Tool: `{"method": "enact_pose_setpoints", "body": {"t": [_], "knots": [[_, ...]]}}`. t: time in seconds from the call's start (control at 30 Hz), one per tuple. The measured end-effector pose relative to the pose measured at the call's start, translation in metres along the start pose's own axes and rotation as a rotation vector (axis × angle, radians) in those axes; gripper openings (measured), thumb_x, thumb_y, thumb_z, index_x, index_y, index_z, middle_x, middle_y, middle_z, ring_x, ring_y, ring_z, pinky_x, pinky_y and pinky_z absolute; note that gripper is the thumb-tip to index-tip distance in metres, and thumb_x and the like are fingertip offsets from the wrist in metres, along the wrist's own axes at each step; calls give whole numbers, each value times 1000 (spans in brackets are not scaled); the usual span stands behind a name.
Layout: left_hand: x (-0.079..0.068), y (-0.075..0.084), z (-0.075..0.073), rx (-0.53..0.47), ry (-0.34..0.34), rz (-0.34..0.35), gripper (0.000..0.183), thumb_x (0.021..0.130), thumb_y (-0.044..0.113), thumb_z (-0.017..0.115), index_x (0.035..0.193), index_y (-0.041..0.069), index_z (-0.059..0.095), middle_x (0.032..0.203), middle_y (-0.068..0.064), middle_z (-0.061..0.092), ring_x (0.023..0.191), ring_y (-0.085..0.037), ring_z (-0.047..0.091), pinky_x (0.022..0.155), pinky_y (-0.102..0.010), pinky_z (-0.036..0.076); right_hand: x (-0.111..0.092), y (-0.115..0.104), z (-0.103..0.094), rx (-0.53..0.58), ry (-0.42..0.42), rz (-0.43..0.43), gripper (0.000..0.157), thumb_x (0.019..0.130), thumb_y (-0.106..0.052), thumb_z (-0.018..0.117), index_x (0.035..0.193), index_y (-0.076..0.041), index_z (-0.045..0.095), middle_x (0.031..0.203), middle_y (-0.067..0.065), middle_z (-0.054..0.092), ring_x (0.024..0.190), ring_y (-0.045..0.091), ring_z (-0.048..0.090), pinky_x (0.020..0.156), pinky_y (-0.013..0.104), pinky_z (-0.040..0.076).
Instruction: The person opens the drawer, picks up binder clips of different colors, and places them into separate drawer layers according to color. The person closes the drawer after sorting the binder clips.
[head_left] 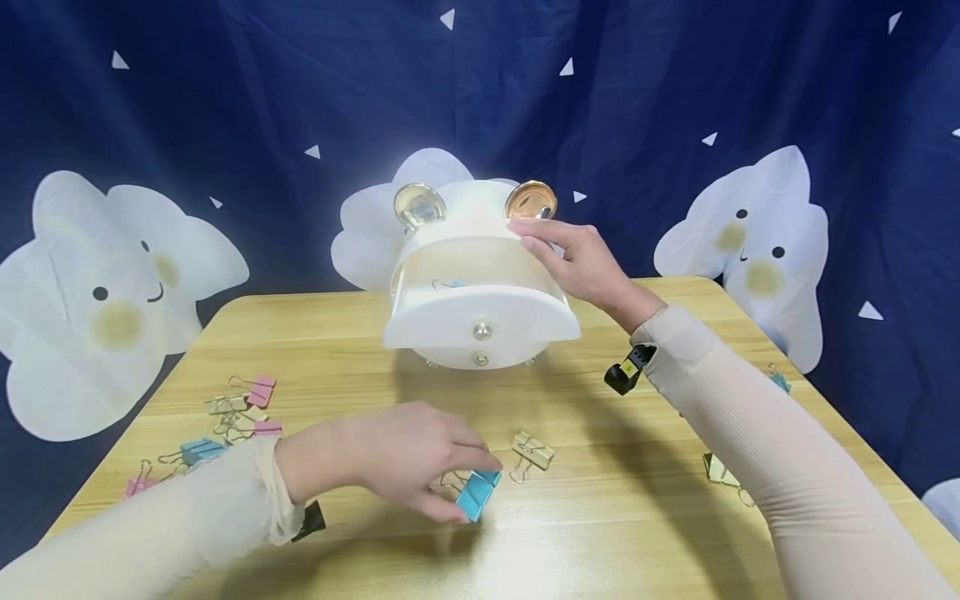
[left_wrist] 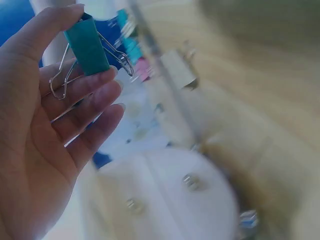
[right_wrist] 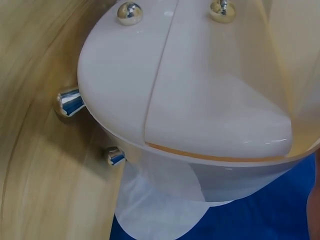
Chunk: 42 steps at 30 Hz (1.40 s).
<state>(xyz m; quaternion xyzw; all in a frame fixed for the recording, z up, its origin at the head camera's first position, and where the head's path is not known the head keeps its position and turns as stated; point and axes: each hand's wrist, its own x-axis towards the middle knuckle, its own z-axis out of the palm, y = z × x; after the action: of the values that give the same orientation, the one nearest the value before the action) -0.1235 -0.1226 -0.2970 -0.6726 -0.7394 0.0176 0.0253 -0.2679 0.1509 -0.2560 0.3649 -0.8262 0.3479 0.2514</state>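
Wooden surface (head_left: pixel 585 542), navy backdrop (head_left: pixel 300 67). Left hand (head_left: pixel 397 454) pinches blue clip (head_left: pixel 477 496) toward near edge; right hand (head_left: pixel 588 262), fingers nearly straight, touches white cabinet (head_left: pixel 476 212) by far edge. Likely pick-up; next needs steady lift.

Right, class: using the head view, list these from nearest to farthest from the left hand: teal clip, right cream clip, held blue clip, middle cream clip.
1. Held blue clip: in the left hand.
2. Middle cream clip: just right of that hand.
3. Right cream clip: beside the right sleeve.
4. Teal clip: toward the table's right edge, farther back.
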Motion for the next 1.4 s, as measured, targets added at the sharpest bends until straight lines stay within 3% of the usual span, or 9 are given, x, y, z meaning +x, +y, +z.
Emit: {"method": "enact_pose_setpoints", "body": {"t": [0.3, 0.47, 0.67, 0.97, 1.2, 1.4], "knots": [[-11, -4, -39, -10, 128, -42, 51, 91, 47, 66, 127, 11, 63, 115, 5, 66, 101, -8, 61, 84, -22, 52, 9, -4, -15, -125, -134, -45, 32, 101, -25, 57, 130, -15, 65, 130, -1, 63, 125, 18, 53, 103, 40, 44], [-15, -6, -60, -10, 181, -41, 51, 91, 46, 66, 127, 10, 63, 118, 4, 66, 109, -11, 61, 93, -27, 50, 14, -6, -18, -223, -185, -152, 32, 101, -22, 55, 130, -13, 64, 132, 2, 62, 124, 21, 55, 102, 42, 44], [-16, -9, -77, -7, 276, -9, 51, 89, 43, 71, 125, 8, 64, 114, 2, 67, 105, -12, 62, 92, -29, 51, 22, -5, -21, -307, -211, -298, 30, 100, -18, 56, 128, -12, 66, 126, 6, 65, 117, 24, 58, 95, 47, 48], [-20, -22, -103, -41, 379, -37, 52, 86, 39, 75, 126, 7, 63, 112, 2, 68, 100, -11, 63, 85, -31, 54, 32, -10, -27, -353, -278, -335, 31, 102, -20, 52, 130, -13, 65, 126, 4, 65, 118, 24, 59, 99, 44, 46], [-28, -36, -119, -83, 426, -134, 53, 89, 45, 71, 127, 10, 64, 111, 2, 68, 93, -9, 62, 78, -30, 54, 36, -9, -25, -367, -304, -385, 34, 101, -13, 52, 133, -12, 61, 131, 2, 62, 121, 24, 56, 100, 44, 46], [-34, -48, -127, -126, 465, -208, 54, 79, 27, 83, 126, 7, 66, 111, 2, 69, 94, -10, 66, 82, -32, 56, 42, -15, -20, -334, -306, -458, 33, 101, -14, 53, 131, -9, 63, 129, 2, 64, 123, 22, 56, 104, 40, 43]]}}
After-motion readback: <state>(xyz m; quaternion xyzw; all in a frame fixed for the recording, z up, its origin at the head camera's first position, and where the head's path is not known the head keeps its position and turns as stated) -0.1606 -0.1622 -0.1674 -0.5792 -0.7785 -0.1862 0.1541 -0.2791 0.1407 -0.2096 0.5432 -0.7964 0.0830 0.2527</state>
